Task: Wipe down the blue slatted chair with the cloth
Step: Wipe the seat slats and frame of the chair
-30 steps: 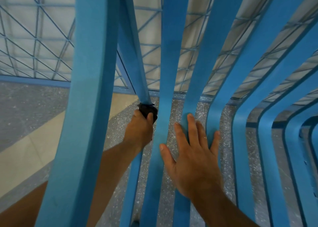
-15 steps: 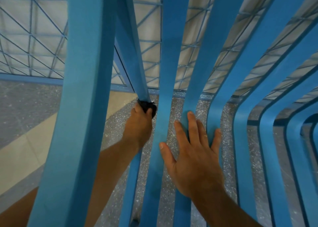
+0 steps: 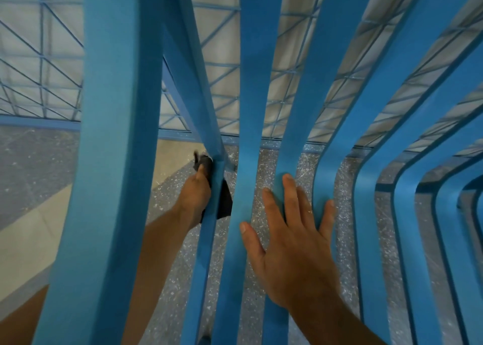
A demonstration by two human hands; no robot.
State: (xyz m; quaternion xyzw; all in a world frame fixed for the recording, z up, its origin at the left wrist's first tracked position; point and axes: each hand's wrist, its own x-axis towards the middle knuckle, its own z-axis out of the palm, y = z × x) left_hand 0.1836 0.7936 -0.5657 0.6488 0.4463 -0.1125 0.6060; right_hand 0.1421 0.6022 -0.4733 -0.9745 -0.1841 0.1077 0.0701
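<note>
The blue slatted chair (image 3: 115, 135) fills the view, its long curved slats running from top to bottom. My left hand (image 3: 194, 195) reaches between the slats and grips a dark cloth (image 3: 224, 201) wrapped around a narrow slat near the middle. Part of the cloth sticks out above my fingers and part hangs on the slat's right side. My right hand (image 3: 290, 242) lies flat with straight, spread fingers on the slats to the right of it.
Below the slats lies a speckled grey floor (image 3: 264, 167) with a beige strip (image 3: 31, 229) at the left. A blue wire-mesh fence (image 3: 39, 65) with a pale sheet behind it runs across the back.
My left hand has turned to the slat's left side, and the cloth now hangs out on the right of the slat. My right hand has stayed where it was.
</note>
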